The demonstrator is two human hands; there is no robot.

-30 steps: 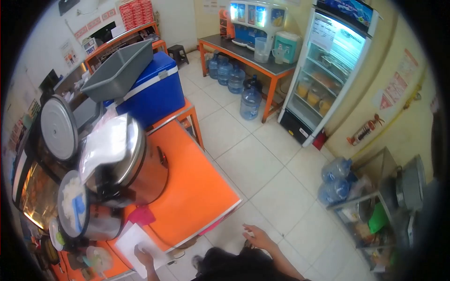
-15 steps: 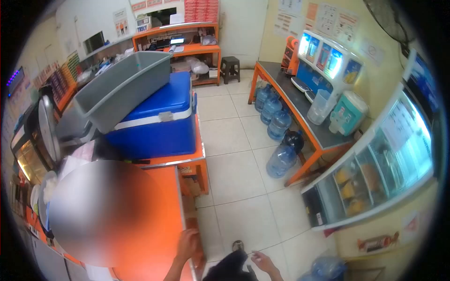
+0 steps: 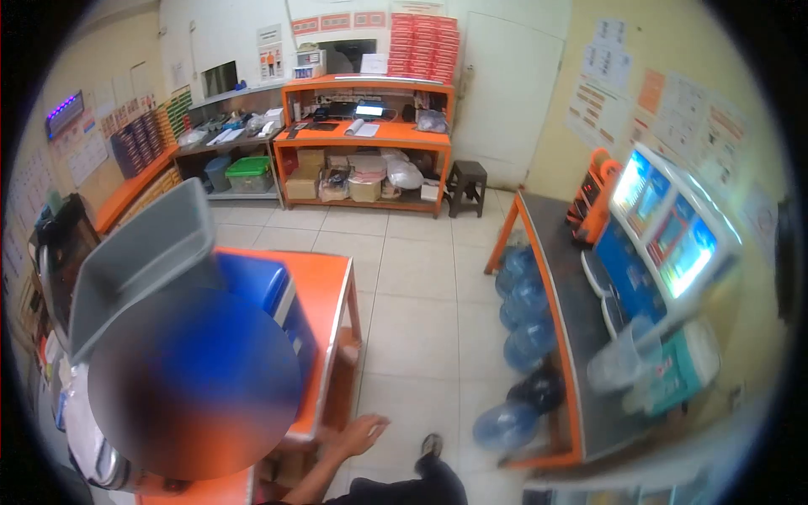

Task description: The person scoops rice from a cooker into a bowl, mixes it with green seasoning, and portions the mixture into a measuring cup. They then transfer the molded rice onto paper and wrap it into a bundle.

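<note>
My left hand (image 3: 364, 434) reaches out beside the near end of the orange table (image 3: 335, 318), its fingers loosely stretched and nothing in them. It looks a little apart from the table's edge. On that table stands a blue cooler box (image 3: 252, 282), partly covered by a round blurred patch. A long grey plastic tub (image 3: 143, 257) lies tilted against the cooler on the left. My right hand is out of the frame. Below, my shoe (image 3: 432, 444) rests on the tiled floor.
Along the right stands a dark-topped table (image 3: 560, 286) with a drink dispenser (image 3: 665, 236), a clear pitcher (image 3: 627, 362) and a teal-and-white jug (image 3: 682, 362). Large water bottles (image 3: 523, 303) line its base. At the back are an orange desk (image 3: 366, 135), stacked red boxes (image 3: 422, 48) and a black stool (image 3: 468, 187).
The view has moved forward along the aisle and turned. My left hand has come off the table edge. My right hand has left the frame, and the glass-front fridge has mostly slid out.
</note>
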